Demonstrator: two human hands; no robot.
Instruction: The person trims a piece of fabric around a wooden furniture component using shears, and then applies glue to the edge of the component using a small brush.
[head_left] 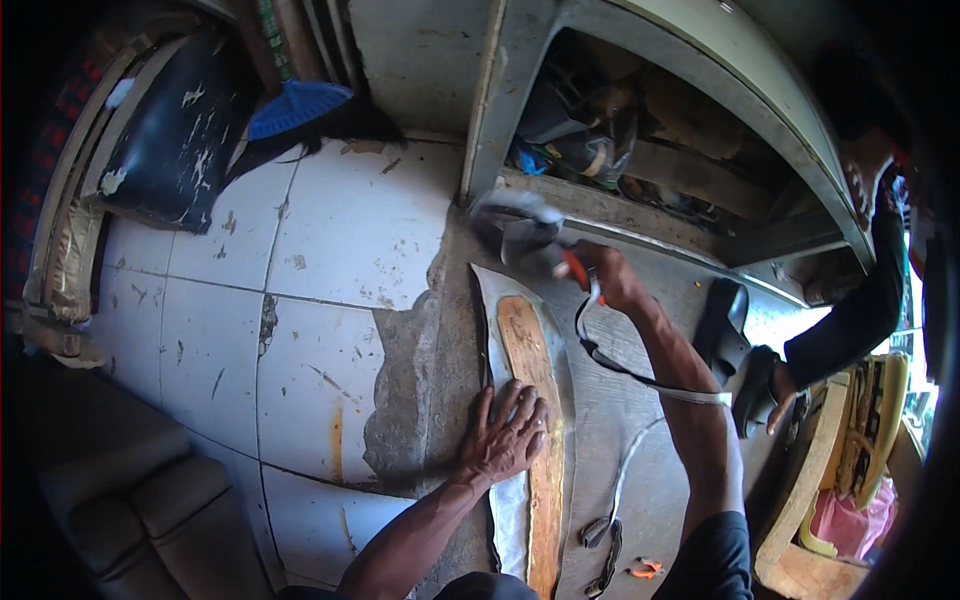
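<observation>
A long, narrow wooden board (522, 335) lies on a strip of grey-white sheet material (490, 290), with edges of the sheet showing on both sides of the wood. My left hand (507, 440) rests flat on the board and sheet, fingers spread, palm down. Beyond the board's far end, my right hand (610, 275) is raised and closed around an orange-handled tool (577, 270). Motion smears the grey stuff (525, 225) at the tool's front, so its kind cannot be made out. A black-and-white strip (640, 378) loops from near that hand across my right forearm.
An open cabinet (640, 215) full of clutter stands at the far right. Another person's foot in a black sandal (762, 390) is at right, beside a wooden frame (800, 480). A blue broom (300, 105) and black cushion (175, 130) are at left. A small orange-handled item (647, 568) lies near.
</observation>
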